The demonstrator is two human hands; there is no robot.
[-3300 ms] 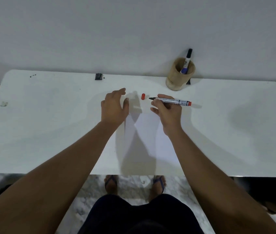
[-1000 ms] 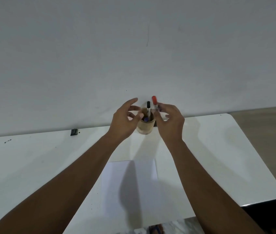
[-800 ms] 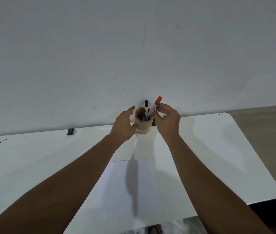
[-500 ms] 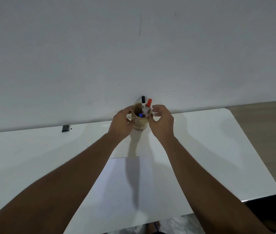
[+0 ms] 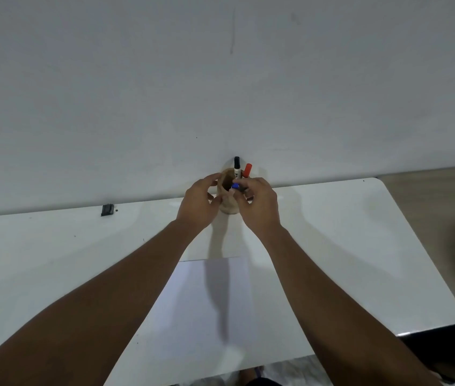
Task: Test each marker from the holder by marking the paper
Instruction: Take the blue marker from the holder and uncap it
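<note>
A wooden holder [image 5: 227, 203] stands at the table's far edge against the wall. A black-capped marker [image 5: 237, 166] and a red-capped marker [image 5: 247, 170] stick up out of it. A blue-capped marker [image 5: 235, 186] sits lower inside. My left hand [image 5: 198, 203] curves around the holder's left side and touches it. My right hand [image 5: 259, 204] is at the holder's right rim, its fingertips pinched on the blue cap. A white sheet of paper [image 5: 207, 302] lies on the table between my forearms, with no marks visible where it shows.
The white table [image 5: 346, 246] ends in a rounded corner at the right, with floor beyond it. A small black object [image 5: 107, 210] lies at the far edge on the left. A plain wall rises directly behind the holder.
My right hand lowered the red-capped marker into the holder and let it go, then its fingers moved onto the blue cap. My left hand closed in on the holder's side.
</note>
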